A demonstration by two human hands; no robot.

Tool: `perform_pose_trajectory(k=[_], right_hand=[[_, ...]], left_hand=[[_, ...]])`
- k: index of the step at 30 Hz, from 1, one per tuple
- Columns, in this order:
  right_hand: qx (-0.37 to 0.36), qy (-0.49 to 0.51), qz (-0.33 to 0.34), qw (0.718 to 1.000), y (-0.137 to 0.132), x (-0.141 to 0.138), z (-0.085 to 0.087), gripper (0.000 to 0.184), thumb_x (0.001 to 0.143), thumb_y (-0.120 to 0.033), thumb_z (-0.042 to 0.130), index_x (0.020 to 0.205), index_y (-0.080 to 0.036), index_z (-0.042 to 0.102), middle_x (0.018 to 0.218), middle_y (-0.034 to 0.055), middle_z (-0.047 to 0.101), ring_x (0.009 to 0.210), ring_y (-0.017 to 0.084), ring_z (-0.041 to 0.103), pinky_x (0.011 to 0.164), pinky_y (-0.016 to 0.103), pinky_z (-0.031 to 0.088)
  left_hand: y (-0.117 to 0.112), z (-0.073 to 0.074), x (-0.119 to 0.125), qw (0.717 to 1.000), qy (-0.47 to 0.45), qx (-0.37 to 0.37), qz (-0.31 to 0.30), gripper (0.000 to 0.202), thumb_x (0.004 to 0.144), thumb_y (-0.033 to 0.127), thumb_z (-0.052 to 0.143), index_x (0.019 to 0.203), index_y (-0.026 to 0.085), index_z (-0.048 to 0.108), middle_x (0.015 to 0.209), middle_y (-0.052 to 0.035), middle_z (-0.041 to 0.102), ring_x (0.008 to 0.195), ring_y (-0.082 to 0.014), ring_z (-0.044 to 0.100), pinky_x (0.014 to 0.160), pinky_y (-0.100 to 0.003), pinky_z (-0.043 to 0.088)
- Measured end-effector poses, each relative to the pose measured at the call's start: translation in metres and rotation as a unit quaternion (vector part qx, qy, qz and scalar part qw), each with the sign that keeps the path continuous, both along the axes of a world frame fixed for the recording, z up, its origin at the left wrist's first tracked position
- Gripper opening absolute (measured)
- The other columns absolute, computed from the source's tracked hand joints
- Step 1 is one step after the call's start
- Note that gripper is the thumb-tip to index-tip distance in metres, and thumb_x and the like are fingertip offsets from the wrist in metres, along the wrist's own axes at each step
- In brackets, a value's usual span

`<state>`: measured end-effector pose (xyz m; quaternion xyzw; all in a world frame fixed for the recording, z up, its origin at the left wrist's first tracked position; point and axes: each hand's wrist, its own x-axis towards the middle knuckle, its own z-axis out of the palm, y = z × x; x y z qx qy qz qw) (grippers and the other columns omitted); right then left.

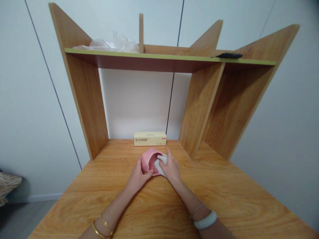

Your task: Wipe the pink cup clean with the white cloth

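box [150, 139] behind container [147, 158] | cloth [158, 165] in container | bag [113, 45] on shelf [164, 57], left

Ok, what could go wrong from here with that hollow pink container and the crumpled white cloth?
The hollow pink container might slip, since it is tilted and the left hand grips one side. The crumpled white cloth in the right hand could snag inside it. A forward push might bump the oblong pale-yellow box behind.

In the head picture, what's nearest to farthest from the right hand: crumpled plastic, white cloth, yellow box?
1. White cloth: in the right hand.
2. Yellow box: beyond, on the desk.
3. Crumpled plastic: up on the shelf, left.
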<state>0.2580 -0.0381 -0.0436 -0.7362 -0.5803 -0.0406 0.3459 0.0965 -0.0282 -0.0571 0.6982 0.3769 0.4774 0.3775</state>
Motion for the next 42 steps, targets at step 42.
perform_pose_trajectory(k=[42], right_hand=[[0.049, -0.005, 0.011, 0.999, 0.0, 0.007, 0.001, 0.067, 0.075, -0.033, 0.051, 0.135, -0.018, 0.025, 0.079, 0.0058, 0.067, 0.072, 0.023, 0.06, 0.065, 0.03, 0.04]], left_hand=[[0.0, 0.002, -0.004, 0.998, 0.052, 0.043, 0.0, 0.068, 0.072, 0.035, 0.061, 0.13, 0.019, 0.03, 0.126, -0.011, 0.049, 0.112, -0.0234, 0.049, 0.094, -0.037, 0.04]])
